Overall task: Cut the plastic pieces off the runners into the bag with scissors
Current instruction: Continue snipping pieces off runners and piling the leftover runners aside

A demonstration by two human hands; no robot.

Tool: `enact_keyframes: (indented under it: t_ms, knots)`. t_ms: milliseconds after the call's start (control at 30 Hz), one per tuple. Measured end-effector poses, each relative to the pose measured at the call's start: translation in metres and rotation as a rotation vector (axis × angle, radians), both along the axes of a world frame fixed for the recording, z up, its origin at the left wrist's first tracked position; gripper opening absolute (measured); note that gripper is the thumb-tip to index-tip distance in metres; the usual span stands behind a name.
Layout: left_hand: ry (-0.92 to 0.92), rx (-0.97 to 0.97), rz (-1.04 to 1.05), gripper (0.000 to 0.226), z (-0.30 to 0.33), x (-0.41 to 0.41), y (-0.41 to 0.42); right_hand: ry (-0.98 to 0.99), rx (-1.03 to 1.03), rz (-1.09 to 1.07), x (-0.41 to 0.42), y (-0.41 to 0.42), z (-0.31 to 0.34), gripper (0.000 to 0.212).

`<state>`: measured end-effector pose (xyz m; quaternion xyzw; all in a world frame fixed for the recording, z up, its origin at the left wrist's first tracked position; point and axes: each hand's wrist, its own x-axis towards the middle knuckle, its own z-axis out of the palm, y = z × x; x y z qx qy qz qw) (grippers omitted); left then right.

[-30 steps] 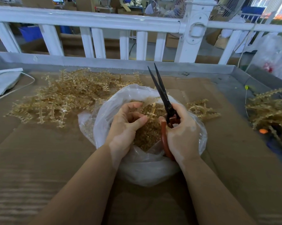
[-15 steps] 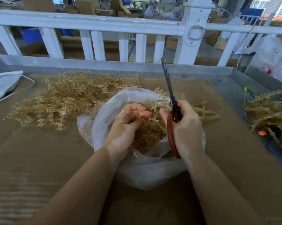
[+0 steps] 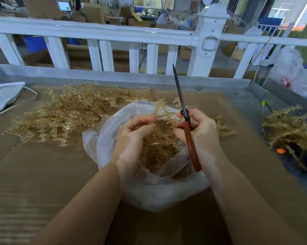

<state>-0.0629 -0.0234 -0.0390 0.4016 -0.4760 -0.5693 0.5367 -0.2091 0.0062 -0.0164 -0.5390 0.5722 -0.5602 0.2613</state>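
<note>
Head camera looks forward and down, close over the cardboard-covered table (image 3: 43, 174).

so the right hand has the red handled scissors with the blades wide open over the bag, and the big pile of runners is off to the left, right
Not quite: in the head view the scissors in the right hand have their blades closed together, pointing up. The rest holds: they are over the bag, with the pile of runners to the left.

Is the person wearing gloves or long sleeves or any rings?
No. Both the left hand and the right hand are bare, with no gloves. The forearms are bare too: no sleeve shows anywhere up to the picture's edge. No ring, watch or bracelet shows on either hand or wrist.
</note>
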Motion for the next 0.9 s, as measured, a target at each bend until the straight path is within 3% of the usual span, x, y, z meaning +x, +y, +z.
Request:
enact_keyframes:
  t_ms: [100, 200, 267, 333, 400, 467, 533, 600, 767, 900]
  knots:
    - [-0.097, -0.043, 0.135, 0.009, 0.008, -0.001, -0.004, 0.014, -0.038, 0.027, 0.002, 0.003, 0.002, 0.032]
    - [-0.289, -0.049, 0.08, 0.058, 0.02, -0.001, -0.013, 0.026, -0.058, 0.075, 0.004, 0.004, 0.003, 0.031]
    - [-0.242, 0.061, -0.008, 0.086, 0.027, -0.002, -0.018, 0.038, -0.061, 0.1, 0.006, 0.003, 0.003, 0.032]
    - [-0.115, 0.111, -0.109, 0.076, 0.033, -0.003, -0.02, 0.058, -0.065, 0.115, 0.007, 0.003, 0.004, 0.033]
    - [0.0, 0.07, -0.123, 0.04, 0.037, -0.002, -0.02, 0.037, -0.076, 0.113, 0.007, 0.004, 0.005, 0.033]
    - [0.076, -0.006, -0.049, 0.021, 0.039, -0.002, -0.021, -0.03, -0.085, 0.098, 0.005, 0.004, 0.008, 0.031]
    - [0.06, -0.158, 0.076, 0.019, 0.042, -0.001, -0.023, -0.098, -0.091, 0.073, 0.003, 0.002, 0.011, 0.027]
    - [-0.075, -0.359, 0.185, 0.024, 0.044, -0.002, -0.022, -0.135, -0.089, 0.036, 0.003, 0.001, 0.017, 0.023]
    - [-0.65, -0.988, 0.333, 0.017, 0.03, -0.003, -0.012, -0.426, 0.039, 0.042, 0.005, -0.003, 0.027, 0.014]
    - [-0.851, -1.092, 0.344, 0.017, 0.015, -0.001, -0.006, -0.368, 0.147, 0.079, 0.003, 0.0, 0.023, 0.027]
